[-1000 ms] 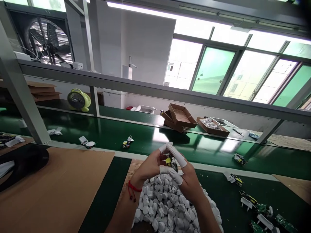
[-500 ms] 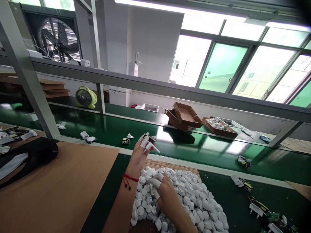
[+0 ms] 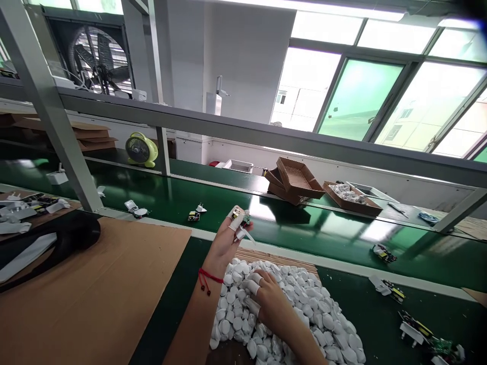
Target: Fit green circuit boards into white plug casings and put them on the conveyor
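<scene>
Pinching one small board (image 3: 244, 218), left hand (image 3: 223, 245) hovers; right hand (image 3: 272, 305) rests loosely open on one shell heap (image 3: 309, 304).

Yellow desk fan (image 3: 141, 150) stood on far ledge (image 3: 213, 171); open cardboard boxes (image 3: 297, 180) sat beyond green belt (image 3: 304, 233); brown cardboard sheet (image 3: 95, 289) lay on tabletop (image 3: 167, 314), left.

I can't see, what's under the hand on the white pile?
The right hand lies on white plastic shells, which show around it. What its palm covers is hidden.
</scene>
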`<state>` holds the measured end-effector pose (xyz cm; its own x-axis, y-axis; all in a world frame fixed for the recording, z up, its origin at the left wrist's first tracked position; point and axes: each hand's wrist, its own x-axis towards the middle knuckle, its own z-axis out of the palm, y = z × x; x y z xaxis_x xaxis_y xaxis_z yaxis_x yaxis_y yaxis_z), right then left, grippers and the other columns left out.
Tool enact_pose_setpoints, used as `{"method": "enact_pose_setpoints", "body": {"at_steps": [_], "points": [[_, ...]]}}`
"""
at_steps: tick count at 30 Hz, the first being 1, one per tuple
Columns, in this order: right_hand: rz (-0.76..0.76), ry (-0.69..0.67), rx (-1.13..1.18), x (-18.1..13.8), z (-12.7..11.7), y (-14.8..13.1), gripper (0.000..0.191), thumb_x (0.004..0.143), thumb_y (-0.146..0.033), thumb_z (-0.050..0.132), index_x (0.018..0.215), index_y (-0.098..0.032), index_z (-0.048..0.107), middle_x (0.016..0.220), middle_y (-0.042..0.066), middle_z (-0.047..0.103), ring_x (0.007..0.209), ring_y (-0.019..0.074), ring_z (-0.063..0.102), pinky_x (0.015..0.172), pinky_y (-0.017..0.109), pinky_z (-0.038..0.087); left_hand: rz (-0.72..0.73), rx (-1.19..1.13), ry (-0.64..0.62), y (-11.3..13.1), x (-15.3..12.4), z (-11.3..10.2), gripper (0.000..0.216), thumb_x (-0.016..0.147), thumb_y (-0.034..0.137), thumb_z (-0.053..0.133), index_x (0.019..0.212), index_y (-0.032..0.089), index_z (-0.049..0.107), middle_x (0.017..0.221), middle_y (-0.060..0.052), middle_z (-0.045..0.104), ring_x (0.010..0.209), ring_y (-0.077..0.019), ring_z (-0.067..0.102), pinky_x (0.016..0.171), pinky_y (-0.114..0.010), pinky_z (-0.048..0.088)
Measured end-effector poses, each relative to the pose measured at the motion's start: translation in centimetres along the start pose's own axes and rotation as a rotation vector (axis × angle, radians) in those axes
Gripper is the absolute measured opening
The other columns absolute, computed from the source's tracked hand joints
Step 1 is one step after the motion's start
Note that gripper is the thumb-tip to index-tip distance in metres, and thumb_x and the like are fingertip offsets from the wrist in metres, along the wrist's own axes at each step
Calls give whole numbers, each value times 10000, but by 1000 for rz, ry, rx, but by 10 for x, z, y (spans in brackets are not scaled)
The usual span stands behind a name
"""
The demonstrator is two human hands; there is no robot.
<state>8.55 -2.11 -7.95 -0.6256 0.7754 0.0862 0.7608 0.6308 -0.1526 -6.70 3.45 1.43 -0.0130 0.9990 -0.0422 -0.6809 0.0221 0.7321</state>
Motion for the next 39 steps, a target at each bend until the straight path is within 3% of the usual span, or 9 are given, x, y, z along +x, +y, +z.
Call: {"method": "enact_pose_setpoints", "body": {"at_steps": [4,7,10,13,16,20,22,35,39], "points": [[-20,-11,-34,1,8,-2,277,641,26,536,733,-158,721,909,117,696,1240,280,445,1044,390,348,5,24,-41,1,-4,2,207,871,183,597,1076,159,594,931,-68,695,696,-117,675,644,-207,544],[-7,77,43,4,-1,-5,240,727,-4,539,787,-156,714,879,117,698,1141,290,523,994,429,394,34,74,-116,1,-6,3,398,793,270,707,1143,147,563,970,-95,700,663,-128,666,583,-212,519],[67,354,274,3,-28,0,225,877,-134,475,937,-176,687,969,114,682,950,259,592,857,413,473,84,105,-216,0,-9,2,648,682,369,795,1228,166,513,1084,-136,681,698,-157,671,554,-223,495],[201,726,529,-5,-60,13,217,906,-290,505,1000,-188,671,1010,119,671,975,272,591,885,437,463,128,126,-329,2,-12,1,716,622,415,826,1228,186,521,1136,-150,664,760,-187,678,572,-230,488],[239,877,776,-17,-82,21,200,877,-344,579,998,-212,669,1023,102,672,961,269,618,875,425,481,155,152,-512,3,-17,1,655,587,378,853,1154,197,578,1072,-129,690,814,-201,677,651,-246,497],[20,762,835,-29,-94,17,168,863,-259,609,1008,-271,693,1116,72,641,1054,253,601,892,360,493,184,277,-811,2,-22,1,637,539,254,884,1118,225,618,1152,-110,661,1040,-250,623,875,-330,475],[-52,708,763,-32,-98,13,223,854,-222,618,1049,-296,694,1174,66,607,1081,245,586,882,331,498,200,337,-886,0,-23,1,643,547,214,878,1133,238,616,1245,-114,609,1157,-274,559,974,-382,427],[-25,720,684,-44,-113,26,217,863,-264,610,1051,-327,699,1281,53,549,1024,236,601,836,338,500,175,377,-835,-16,-22,13,660,595,210,853,1193,232,574,1335,-132,518,1290,-318,438,1036,-433,400],[35,617,775,-43,-114,33,175,862,-311,610,1005,-303,712,1307,70,534,1082,263,585,890,383,481,147,366,-810,-21,-22,15,634,617,175,836,1186,249,566,1346,-109,506,1310,-302,417,1064,-432,367]]}}
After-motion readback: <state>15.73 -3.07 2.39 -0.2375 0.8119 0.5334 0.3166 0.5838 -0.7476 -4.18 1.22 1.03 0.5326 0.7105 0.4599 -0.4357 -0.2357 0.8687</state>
